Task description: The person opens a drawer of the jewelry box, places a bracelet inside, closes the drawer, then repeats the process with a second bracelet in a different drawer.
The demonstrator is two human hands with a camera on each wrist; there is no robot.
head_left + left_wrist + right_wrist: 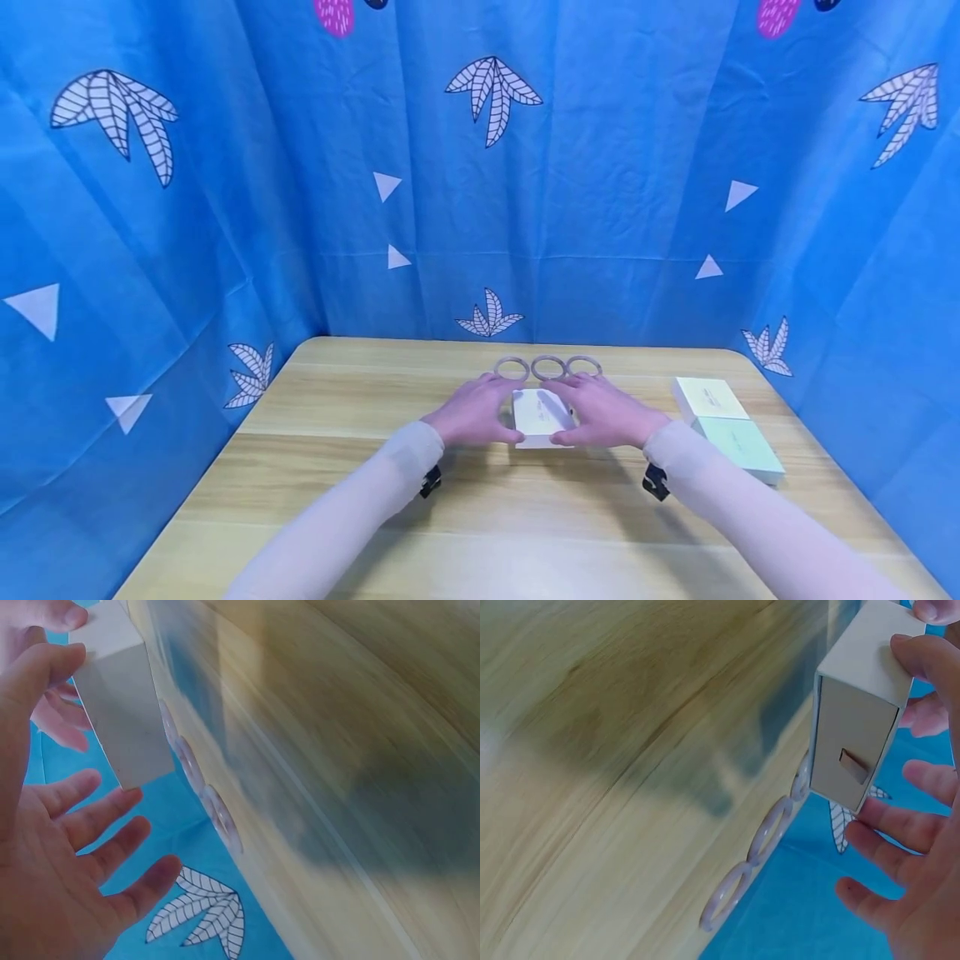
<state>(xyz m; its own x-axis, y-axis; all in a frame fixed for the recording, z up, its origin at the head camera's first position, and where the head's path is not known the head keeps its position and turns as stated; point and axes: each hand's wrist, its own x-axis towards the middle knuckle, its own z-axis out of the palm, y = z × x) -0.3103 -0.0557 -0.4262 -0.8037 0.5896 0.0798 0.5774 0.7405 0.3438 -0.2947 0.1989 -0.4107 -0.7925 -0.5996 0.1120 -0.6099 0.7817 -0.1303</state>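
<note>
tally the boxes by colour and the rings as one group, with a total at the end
White box: 1
Pale cream box: 1
Pale green box: 1
Rings: 3
Total: 6

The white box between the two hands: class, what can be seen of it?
The white box is rectangular and looks like cardboard, with faint lettering on top, too small to read. Its right side looks inset, like a drawer front, and bears a small tab. It appears closed, just nearer the person than three rings. The left hand and right hand hold it, thumbs at its near side.
</note>
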